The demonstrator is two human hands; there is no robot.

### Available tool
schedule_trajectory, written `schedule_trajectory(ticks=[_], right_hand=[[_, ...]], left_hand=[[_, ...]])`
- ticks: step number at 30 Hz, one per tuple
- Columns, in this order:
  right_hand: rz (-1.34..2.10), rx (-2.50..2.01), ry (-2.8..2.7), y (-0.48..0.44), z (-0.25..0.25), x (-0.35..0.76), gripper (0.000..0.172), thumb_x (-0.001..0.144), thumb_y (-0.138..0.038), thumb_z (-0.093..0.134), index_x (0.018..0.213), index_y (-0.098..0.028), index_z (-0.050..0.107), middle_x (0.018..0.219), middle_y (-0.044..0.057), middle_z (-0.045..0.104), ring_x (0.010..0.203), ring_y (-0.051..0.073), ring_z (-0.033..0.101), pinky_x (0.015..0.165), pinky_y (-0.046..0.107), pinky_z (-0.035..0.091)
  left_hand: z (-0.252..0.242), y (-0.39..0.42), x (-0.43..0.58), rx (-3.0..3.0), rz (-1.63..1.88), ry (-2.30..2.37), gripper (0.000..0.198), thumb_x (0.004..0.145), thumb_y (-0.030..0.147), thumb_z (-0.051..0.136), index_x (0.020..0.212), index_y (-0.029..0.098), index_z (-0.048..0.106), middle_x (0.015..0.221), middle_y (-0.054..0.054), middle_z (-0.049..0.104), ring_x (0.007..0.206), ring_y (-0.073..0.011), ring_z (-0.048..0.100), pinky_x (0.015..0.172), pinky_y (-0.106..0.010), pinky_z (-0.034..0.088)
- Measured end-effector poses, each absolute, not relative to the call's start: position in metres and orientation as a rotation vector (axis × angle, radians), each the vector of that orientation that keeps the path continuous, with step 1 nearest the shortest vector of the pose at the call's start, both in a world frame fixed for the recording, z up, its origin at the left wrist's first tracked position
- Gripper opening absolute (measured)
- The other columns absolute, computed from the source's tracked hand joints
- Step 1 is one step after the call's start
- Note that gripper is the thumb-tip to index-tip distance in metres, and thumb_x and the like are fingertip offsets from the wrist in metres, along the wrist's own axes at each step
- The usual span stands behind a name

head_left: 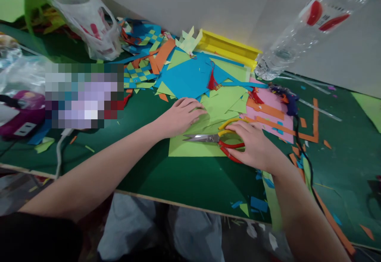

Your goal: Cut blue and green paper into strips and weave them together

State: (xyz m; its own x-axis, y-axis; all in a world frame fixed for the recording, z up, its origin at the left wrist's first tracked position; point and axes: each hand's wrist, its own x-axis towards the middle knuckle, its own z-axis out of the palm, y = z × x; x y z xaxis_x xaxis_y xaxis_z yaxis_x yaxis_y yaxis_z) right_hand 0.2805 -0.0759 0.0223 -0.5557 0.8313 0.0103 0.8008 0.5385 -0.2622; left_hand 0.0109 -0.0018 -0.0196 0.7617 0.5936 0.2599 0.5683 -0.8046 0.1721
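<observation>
My right hand (257,143) has its fingers and thumb around the handles of a pair of scissors (204,138), one handle yellow and one red. The steel blades point left over light green paper (190,151) on the green table. My left hand (184,115) lies palm down on the green paper, fingers stretched out to the right and slightly bent. Just beyond the hands, more cut green pieces (226,103) overlap a blue sheet (190,75). A red tassel (212,80) lies on the blue sheet. Part of the scissor handles is hidden by my right fingers.
A yellow tray (229,46) stands against the wall, with a plastic bottle (285,52) to its right. Pink paper (270,107), orange strips and a black cable (306,159) lie at right. A plastic bag (98,28), woven paper pieces and a purple device (24,113) are at left.
</observation>
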Motion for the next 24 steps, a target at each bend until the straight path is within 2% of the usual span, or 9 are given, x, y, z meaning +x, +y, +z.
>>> schedule_trajectory(ticks=[24], right_hand=[[0.357,-1.381,-2.621,-0.0744,0.0239,0.2824,0.039,0.086,-0.04,0.063,0.119,-0.021,0.054,0.122,0.011,0.063,0.113,0.029,0.06,0.096,0.047,0.04]], left_hand=[[-0.0204,-0.0019,0.0105,2.829,0.441,0.958,0.037,0.101,0.021,0.036,0.131,0.016,0.056,0.139,-0.011,0.054,0.135,-0.027,0.038,0.112,-0.048,0.033]])
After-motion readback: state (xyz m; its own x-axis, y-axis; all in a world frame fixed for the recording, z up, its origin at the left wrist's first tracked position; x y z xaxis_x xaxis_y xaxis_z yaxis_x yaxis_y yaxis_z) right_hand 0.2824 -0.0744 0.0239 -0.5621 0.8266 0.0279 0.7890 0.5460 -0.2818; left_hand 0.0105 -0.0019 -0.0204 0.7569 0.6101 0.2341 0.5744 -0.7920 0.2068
